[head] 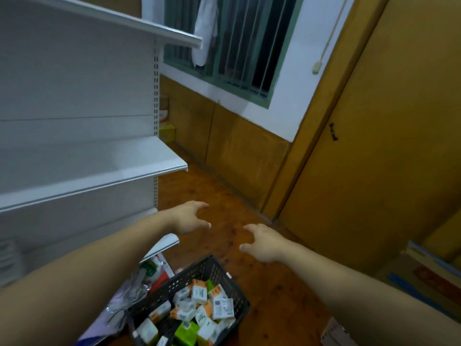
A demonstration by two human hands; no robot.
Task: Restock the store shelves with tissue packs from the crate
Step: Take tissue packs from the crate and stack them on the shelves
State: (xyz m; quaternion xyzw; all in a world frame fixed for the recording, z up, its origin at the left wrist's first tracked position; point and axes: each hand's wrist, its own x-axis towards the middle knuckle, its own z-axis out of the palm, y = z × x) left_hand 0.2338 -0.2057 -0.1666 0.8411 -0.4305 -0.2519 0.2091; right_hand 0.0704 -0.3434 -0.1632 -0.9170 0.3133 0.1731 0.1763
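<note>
A dark plastic crate [225, 278] stands on the floor at the bottom middle, filled with several small tissue packs [199, 293] in white, orange and green wrappers. White store shelves [139, 168] rise on the left, and the middle shelf is bare. My left hand [190, 217] and my right hand [262, 243] are stretched out in the air above the far side of the crate, palms facing each other, fingers loosely curled. Neither hand holds anything.
Plastic bags and packaging [139, 283] lie on the floor left of the crate, under the lowest shelf edge. Cardboard boxes [424, 278] sit at the right. A wooden door [389, 136] and a barred window [239, 46] stand ahead; small boxes [166, 131] lie behind the shelf unit.
</note>
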